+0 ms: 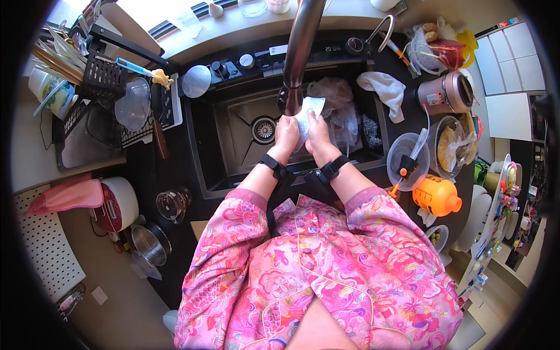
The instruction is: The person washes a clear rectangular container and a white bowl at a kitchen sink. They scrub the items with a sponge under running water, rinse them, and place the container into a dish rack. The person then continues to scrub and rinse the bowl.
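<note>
My left hand (286,133) and my right hand (318,132) are close together over a dark kitchen sink (238,151), just under the faucet (294,94). Between them they grip a thin white patterned sheet (311,107); I cannot tell whether it is cloth or paper. My right thumb presses on its face, and my left fingers curl against its lower left side. Crumpled clear plastic bags (343,118) lie in the sink's right half, partly behind my right hand. The round drain strainer (264,130) shows to the left of my hands.
Right of the sink lie a white cloth (385,92), a pink thermal pot (444,92), a clear plastic bowl (404,146) and an orange bottle (433,195). At left stand a glass jug (172,204), a rice cooker (118,203), a steel pot (151,243) and a utensil rack (103,76).
</note>
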A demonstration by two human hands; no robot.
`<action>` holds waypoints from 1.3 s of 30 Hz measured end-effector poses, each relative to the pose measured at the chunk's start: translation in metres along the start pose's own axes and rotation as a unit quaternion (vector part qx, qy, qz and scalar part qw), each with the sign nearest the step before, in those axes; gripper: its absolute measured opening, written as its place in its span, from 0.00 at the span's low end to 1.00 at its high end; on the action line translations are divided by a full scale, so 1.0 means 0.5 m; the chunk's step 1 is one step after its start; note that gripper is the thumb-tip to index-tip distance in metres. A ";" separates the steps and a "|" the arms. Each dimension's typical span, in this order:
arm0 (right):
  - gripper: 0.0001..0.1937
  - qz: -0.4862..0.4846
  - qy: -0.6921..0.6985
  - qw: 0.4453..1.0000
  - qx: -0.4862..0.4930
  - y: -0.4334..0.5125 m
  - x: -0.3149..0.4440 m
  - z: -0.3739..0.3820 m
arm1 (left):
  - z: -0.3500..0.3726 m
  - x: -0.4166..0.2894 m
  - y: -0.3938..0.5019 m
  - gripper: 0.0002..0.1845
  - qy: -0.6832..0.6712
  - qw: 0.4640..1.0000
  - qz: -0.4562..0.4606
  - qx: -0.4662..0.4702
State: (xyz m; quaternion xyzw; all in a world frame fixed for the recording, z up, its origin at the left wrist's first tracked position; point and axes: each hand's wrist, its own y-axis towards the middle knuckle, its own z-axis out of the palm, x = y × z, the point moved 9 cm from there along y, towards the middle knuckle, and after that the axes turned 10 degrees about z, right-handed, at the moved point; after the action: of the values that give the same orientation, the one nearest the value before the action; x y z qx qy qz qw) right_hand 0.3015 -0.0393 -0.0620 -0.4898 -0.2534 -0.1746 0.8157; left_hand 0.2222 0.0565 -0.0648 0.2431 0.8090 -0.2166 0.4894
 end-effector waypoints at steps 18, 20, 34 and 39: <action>0.16 0.035 0.054 0.997 0.032 -0.018 0.003 0.008 | -0.013 -0.037 -0.014 0.17 -0.031 0.995 0.090 -0.029; 0.15 0.029 0.035 0.998 0.033 -0.030 0.000 0.020 | -0.009 -0.072 -0.012 0.17 0.064 0.983 0.168 -0.034; 0.15 0.056 0.053 0.989 0.127 -0.083 0.033 0.068 | 0.014 0.050 -0.048 0.28 -0.500 0.814 -0.294 -0.021; 0.15 0.024 0.084 0.986 0.141 -0.071 0.041 0.074 | 0.036 0.067 -0.087 0.28 -0.523 0.759 -0.355 -0.154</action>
State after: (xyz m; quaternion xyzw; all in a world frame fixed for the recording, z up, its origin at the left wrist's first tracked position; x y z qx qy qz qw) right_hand 0.2902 -0.0233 -0.0105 -0.3598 -0.1941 -0.1580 0.8988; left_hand 0.1947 0.0178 -0.0974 -0.2910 0.4778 -0.3410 0.7555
